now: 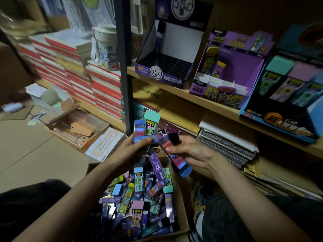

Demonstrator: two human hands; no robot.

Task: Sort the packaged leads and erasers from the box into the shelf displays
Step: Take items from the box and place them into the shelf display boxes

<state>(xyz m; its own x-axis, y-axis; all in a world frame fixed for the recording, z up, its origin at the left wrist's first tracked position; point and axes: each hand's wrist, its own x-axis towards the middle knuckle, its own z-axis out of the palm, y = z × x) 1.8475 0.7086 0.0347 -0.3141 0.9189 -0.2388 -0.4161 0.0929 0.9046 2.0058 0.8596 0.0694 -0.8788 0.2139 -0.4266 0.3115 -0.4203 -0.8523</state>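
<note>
A cardboard box (181,222) on the floor holds several loose lead cases and erasers (139,198). Above it my left hand (129,151) grips a fan of lead packs (147,130): a blue one, a mint-capped one and purple ones. My right hand (190,151) pinches a red and blue pack (176,159) next to that bundle. On the shelf stand three displays: a dark, nearly empty one (166,77), a purple one (225,91) with two cases, and a blue one (279,119) with mint, pink and blue-capped packs.
A black shelf post (125,67) rises just left of the displays. Red and white book stacks (78,72) and a mug (106,48) lie to the left. An open carton (75,128) sits on the floor. Spiral notebooks (227,145) fill the lower shelf. My shoe (201,203) is beside the box.
</note>
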